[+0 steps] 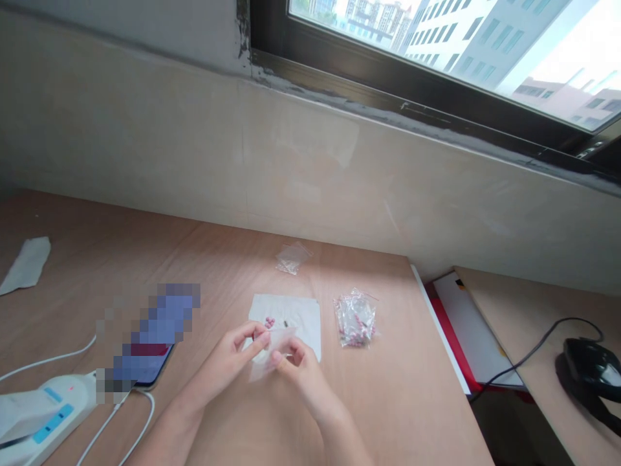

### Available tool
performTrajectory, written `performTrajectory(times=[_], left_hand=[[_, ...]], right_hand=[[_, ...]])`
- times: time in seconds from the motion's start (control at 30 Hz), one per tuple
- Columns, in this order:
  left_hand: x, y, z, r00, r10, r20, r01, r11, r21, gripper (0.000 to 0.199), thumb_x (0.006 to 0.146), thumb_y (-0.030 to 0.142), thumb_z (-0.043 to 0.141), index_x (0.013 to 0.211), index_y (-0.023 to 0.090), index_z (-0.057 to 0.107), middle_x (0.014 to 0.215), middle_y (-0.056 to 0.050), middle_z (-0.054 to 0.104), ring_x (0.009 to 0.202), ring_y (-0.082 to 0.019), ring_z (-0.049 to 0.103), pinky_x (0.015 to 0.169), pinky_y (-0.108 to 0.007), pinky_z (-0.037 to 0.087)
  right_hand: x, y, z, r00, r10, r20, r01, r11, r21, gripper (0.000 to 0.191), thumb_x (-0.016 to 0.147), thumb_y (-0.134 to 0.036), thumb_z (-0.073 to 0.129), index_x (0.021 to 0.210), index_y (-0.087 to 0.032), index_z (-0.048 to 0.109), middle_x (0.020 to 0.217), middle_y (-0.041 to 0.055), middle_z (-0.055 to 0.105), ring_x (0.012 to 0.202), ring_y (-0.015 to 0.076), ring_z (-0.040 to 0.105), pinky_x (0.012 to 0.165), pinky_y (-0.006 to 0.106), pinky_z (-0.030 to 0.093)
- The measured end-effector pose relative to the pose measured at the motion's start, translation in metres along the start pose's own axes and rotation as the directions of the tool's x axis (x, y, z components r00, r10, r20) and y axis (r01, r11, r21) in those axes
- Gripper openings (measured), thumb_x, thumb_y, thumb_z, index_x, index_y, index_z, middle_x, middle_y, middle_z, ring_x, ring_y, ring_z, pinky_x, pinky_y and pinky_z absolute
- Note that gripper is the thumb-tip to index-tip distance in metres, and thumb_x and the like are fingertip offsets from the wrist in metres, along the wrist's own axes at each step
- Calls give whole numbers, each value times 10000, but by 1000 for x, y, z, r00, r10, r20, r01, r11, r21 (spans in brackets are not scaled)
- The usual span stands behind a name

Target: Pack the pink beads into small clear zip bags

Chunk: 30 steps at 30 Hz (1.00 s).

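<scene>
My wooden desk (97, 259), a white power strip (43, 414) at my left, a blurred phone (155, 359) beside it, a grey cloth (26, 264), a black corded mouse (587, 369), a window (436, 52) overhead

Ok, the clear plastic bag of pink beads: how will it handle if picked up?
The clear plastic bag of pink beads looks floppy: its thin film lies crinkled. Probably light too, and the beads seem loose, so they'd likely shift inside.
</scene>
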<state>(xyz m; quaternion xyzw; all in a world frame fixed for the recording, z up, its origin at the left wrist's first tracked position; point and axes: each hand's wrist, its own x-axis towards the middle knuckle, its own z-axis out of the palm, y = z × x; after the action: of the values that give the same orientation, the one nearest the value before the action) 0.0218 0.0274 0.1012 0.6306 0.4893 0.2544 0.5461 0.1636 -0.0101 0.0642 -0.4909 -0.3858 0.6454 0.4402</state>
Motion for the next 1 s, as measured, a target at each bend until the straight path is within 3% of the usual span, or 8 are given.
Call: performTrajectory(times=[0.13, 0.23, 0.3, 0.4, 0.47, 0.53, 0.73, 1.0], left_hand=[[1, -9, -5, 996, -58, -64, 52, 995, -86, 288, 762, 435, 421, 878, 201, 544, 869, -17, 602, 813, -167, 545, 697, -233, 422], [1, -24, -13, 984, -88, -156, 88, 996, -10, 312, 751, 467, 410, 798, 190, 545, 844, -31, 606, 852, -192, 541, 712, -246, 419], [0, -37, -19, 975, -101, -199, 115, 991, 62, 318, 750, 474, 400, 744, 185, 533, 784, -25, 601, 826, -196, 544, 712, -254, 410], [-3, -59, -22, 958, -126, -256, 162, 979, 122, 345, 730, 501, 397, 699, 179, 515, 697, -12, 575, 729, -192, 546, 628, -248, 412], [-5, -70, -21, 964, -108, -245, 149, 977, 155, 349, 746, 496, 374, 669, 181, 504, 644, -1, 548, 657, -177, 529, 586, -242, 402], [-7, -79, -18, 970, -38, -239, 94, 970, 225, 344, 764, 474, 362, 647, 185, 508, 639, -6, 535, 657, -176, 510, 594, -248, 394], [-11, -86, -15, 970, 84, -229, -15, 958, 288, 272, 804, 368, 360, 650, 201, 510, 669, -11, 523, 695, -176, 485, 643, -269, 387], [-16, -74, -20, 970, 66, -234, -10, 972, 236, 249, 819, 310, 347, 646, 214, 497, 671, -15, 522, 703, -179, 474, 649, -284, 391]], right_hand=[[-4, -4, -25, 967, 13, -256, -16, 1000, -9, 330, 609, -485, 582, 597, -166, 500, 514, -15, 511, 480, 119, 488, 514, 261, 402], [-4, -18, -68, 785, -178, -593, 60, 975, -214, 305, 656, -488, 517, 658, -183, 496, 562, 5, 520, 550, 155, 506, 558, 292, 405], [-2, -25, -97, 662, -280, -695, -73, 899, -432, 281, 695, -463, 457, 702, -187, 506, 660, 60, 550, 647, 208, 514, 598, 347, 398], [6, -26, -122, 446, -526, -724, -354, 639, -683, 307, 641, -405, 515, 811, -150, 539, 877, 178, 537, 868, 328, 436, 720, 476, 323], [17, -24, -119, 409, -650, -640, -408, 497, -766, 397, 649, -358, 501, 963, -114, 508, 1027, 223, 467, 954, 362, 375, 770, 507, 275], [34, -24, -103, 471, -712, -521, -338, 400, -852, 442, 679, -307, 460, 1069, -100, 447, 1108, 216, 413, 1013, 352, 342, 817, 494, 255], [117, -27, -27, 808, -576, -122, 89, 324, -942, 423, 671, -153, 442, 1090, -91, 441, 1121, 179, 463, 1061, 292, 361, 877, 426, 263], [171, -21, -15, 854, -479, -204, 59, 479, -876, 169, 630, -67, 431, 639, -146, 580, 763, 131, 603, 799, 254, 516, 701, 354, 355]])
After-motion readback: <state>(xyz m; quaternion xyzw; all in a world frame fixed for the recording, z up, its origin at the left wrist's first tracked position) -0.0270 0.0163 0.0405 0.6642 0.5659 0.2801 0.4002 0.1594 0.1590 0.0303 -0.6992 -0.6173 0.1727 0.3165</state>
